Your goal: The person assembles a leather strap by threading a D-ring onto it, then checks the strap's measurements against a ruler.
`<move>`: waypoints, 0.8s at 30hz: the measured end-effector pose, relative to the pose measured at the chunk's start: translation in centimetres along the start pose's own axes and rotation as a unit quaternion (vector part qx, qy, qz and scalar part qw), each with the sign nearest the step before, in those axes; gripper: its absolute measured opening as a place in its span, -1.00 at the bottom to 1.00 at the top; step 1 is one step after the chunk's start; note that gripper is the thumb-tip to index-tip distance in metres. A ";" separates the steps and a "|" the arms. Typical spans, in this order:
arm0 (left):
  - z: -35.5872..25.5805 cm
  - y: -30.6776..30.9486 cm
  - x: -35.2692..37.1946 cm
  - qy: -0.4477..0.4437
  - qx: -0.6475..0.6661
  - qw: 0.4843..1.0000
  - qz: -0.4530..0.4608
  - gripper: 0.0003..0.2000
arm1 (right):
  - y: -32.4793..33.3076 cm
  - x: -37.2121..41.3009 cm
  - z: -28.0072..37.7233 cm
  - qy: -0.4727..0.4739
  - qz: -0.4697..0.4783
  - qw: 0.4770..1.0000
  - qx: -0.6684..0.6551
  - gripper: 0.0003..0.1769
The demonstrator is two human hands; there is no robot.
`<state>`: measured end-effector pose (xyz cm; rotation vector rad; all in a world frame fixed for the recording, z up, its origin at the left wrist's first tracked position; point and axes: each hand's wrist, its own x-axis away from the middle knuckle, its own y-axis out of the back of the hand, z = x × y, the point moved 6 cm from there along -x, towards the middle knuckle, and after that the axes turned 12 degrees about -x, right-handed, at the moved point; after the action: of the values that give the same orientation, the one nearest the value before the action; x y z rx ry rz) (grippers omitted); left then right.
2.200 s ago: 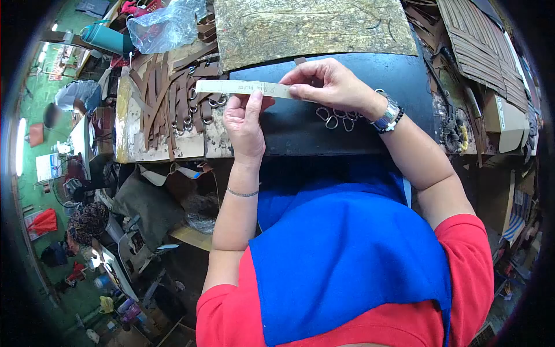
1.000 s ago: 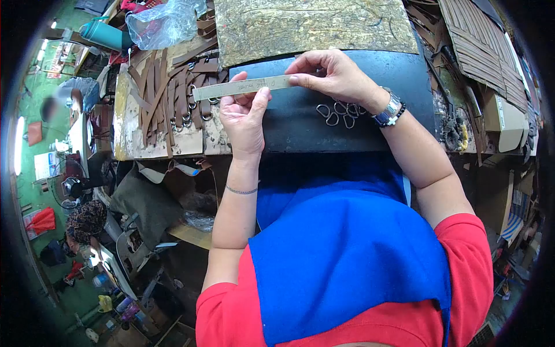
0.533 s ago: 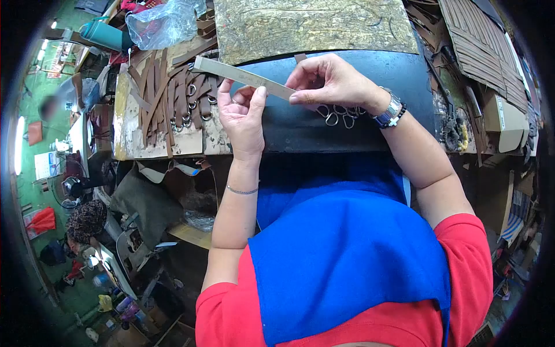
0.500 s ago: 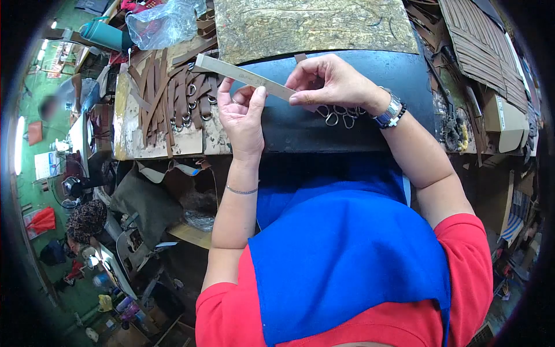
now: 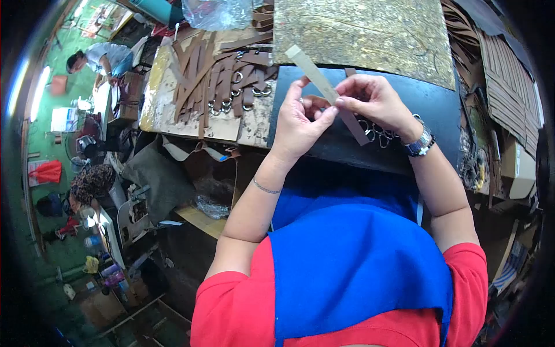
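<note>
A long, flat pale strip (image 5: 315, 74) is held up slantwise over the black work board (image 5: 300, 87), its lower end a darker grey-brown. My left hand (image 5: 303, 121) has its thumb and fingers closed on the strip's left side near the middle. On the other side my right hand (image 5: 378, 103) pinches it close to the left thumb. Under the right hand, several metal rings (image 5: 376, 132) lie on the board, partly hidden. Just behind that hand shows the end of a brown strap (image 5: 350, 72).
Left of the board lies a pile of brown leather straps (image 5: 199, 72), several with metal rings. A worn wooden board (image 5: 364, 34) is at the back, with a clear plastic bag (image 5: 219, 13) to its left. Stacked brown strips (image 5: 509, 87) stand right. Two people are off left.
The view has shifted, so the bench appears further right. The strip has turned steeper, and its lower end now shows below the hands. Both hands have come closer together on it.
</note>
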<state>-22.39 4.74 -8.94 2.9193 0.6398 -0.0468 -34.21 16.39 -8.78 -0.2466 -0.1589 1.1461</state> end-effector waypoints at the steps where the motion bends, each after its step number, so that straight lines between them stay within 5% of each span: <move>1: -0.4 0.2 -0.1 0.005 -0.008 1.000 0.010 -0.34 | 0.0 0.1 0.0 -0.008 -0.006 1.000 -0.021 -0.68; 3: -1.9 2.1 -0.6 -0.015 -0.146 0.989 0.014 -0.41 | 0.5 -0.1 0.2 -0.001 -0.035 0.998 -0.051 -0.66; 5: -2.3 6.0 -1.7 -0.075 -0.237 0.966 -0.073 -0.60 | 1.1 -0.2 0.8 0.029 -0.078 0.994 -0.067 -0.62; 6: -2.7 8.3 -2.1 -0.032 -0.278 0.952 -0.128 -0.67 | 1.4 -0.1 1.4 0.038 -0.098 0.993 -0.049 -0.59; 10: -0.8 18.5 -2.0 0.054 -0.671 0.713 -0.196 -0.62 | 2.8 -0.3 1.2 0.048 -0.141 0.979 -0.142 -0.56; 16: 3.5 23.5 -0.9 0.075 -0.611 0.762 -0.201 -0.63 | 0.1 0.8 -0.4 -0.057 -0.064 0.943 -0.323 -0.57; 19: 2.7 23.0 -0.8 0.038 -0.635 0.738 -0.224 -0.65 | -4.0 3.3 -1.5 -0.136 -0.043 0.945 -0.296 -0.56; 24: 3.9 24.2 -0.9 0.060 -0.625 0.723 -0.289 -0.65 | -3.0 5.9 -2.0 -0.075 -0.039 0.981 -0.177 -0.62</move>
<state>-13.04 -17.94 -9.28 1.3550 1.0229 0.3607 -28.67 20.34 -9.86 -0.4644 -0.5052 1.0527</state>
